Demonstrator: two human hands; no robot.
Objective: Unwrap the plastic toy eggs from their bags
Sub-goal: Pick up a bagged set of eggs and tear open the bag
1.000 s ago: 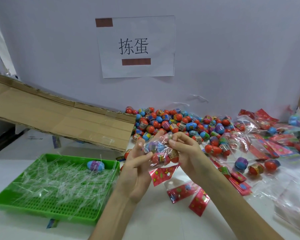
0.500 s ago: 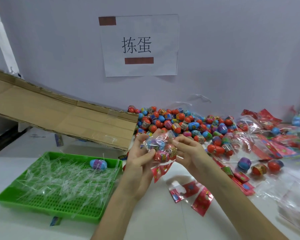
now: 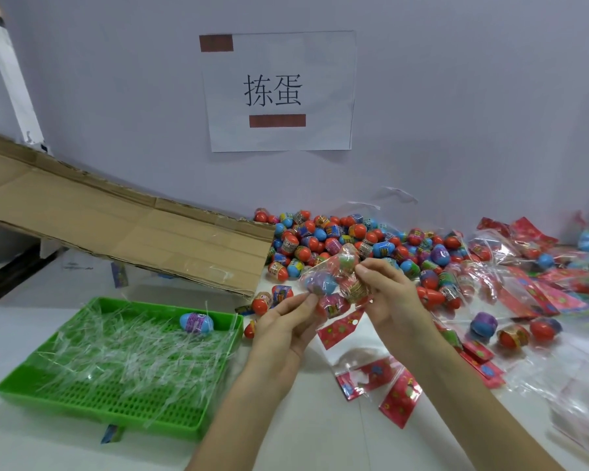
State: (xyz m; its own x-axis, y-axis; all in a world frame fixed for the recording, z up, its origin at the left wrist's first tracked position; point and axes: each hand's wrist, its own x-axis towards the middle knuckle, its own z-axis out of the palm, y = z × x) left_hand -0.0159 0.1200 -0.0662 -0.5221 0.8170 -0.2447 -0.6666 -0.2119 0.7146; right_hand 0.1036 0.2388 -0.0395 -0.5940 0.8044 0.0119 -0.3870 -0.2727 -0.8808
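A clear plastic bag of toy eggs [image 3: 334, 283] with a red card header hanging below is held above the white table. My left hand [image 3: 284, 329] pinches the bag's lower left side near a blue and purple egg. My right hand [image 3: 386, 294] pinches its right side by the wrapped eggs. Behind the hands lies a pile of loose eggs [image 3: 340, 239], red, blue and purple.
A green tray [image 3: 24, 389] at the left holds clear plastic strips and one blue egg [image 3: 196, 321]. A flattened cardboard box [image 3: 116, 229] slopes down behind it. Bagged eggs [image 3: 524, 266], red header cards [image 3: 400, 397] and empty bags lie at the right.
The bag has been pulled wider between the hands. My left hand has dropped lower and to the left, and the head view has shifted slightly.
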